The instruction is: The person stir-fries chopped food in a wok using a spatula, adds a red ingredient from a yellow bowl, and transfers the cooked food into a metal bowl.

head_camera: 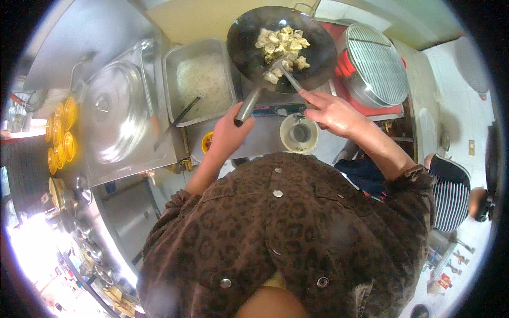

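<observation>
A dark metal wok (324, 43) stands before me, with pale chunks of food (283, 41) in it. My left hand (230, 129) is closed around the wok's tubular metal handle (249, 105). My right hand (332, 113) grips the handle of a metal spatula (292, 79), whose blade lies among the lower chunks and is partly hidden by them. Nearer to me than the wok, between my hands, is a pale round container (299, 147) with a metal cup (300, 133) inside.
Left of the wok, a rectangular metal tray (169, 79) holds pale noodles (201, 79) and a dark-handled utensil. A round metal lid or pan (115, 107) lies farther left, near yellow bowls (69, 113). At right stands a large pot topped by a rack (375, 59). Another person (451, 198) is at far right.
</observation>
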The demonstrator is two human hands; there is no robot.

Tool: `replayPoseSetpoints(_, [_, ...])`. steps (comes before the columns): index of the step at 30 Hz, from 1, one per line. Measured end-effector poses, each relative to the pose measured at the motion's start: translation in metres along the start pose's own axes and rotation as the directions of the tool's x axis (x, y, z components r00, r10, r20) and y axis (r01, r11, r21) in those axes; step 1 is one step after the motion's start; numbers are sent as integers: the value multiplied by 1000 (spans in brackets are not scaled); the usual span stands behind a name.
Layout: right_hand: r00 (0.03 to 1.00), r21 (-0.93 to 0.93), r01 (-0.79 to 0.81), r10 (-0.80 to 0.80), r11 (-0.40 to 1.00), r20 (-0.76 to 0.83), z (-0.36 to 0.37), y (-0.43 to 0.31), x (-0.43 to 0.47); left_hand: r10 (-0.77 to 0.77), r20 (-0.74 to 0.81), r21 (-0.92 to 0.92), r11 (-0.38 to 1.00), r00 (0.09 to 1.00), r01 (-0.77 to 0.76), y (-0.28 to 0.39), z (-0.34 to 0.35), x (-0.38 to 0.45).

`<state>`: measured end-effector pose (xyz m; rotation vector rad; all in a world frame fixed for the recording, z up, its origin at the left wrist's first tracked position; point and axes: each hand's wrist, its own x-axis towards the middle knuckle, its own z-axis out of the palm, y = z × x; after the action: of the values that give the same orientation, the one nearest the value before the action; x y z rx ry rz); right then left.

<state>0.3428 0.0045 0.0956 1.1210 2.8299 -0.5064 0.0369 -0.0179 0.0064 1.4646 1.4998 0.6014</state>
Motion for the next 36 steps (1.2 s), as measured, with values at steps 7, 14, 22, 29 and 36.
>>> replayPoseSetpoints(7, [925,138,-31,80,990,-372,-35,-28,-33,43,13,50,998,999,-44,5,10,7])
replayPoseSetpoints(14, [972,232,-80,128,969,-197,3,-43,-17,25,59,65,997,998,-29,19,7,-19])
replayPoseSetpoints(22, [831,114,-78,128,990,-542,41,24,40,65,9,101,993,998,-65,4,15,-12])
replayPoseSetpoints(29, [546,790,-195,733,581,-405,-60,43,-5,-2,-47,198,980,999,11,18,7,-11])
replayPoseSetpoints(36, [297,926,103,877,364,-377,-47,161,-13,-26,-70,144,989,997,36,19,-3,-6])
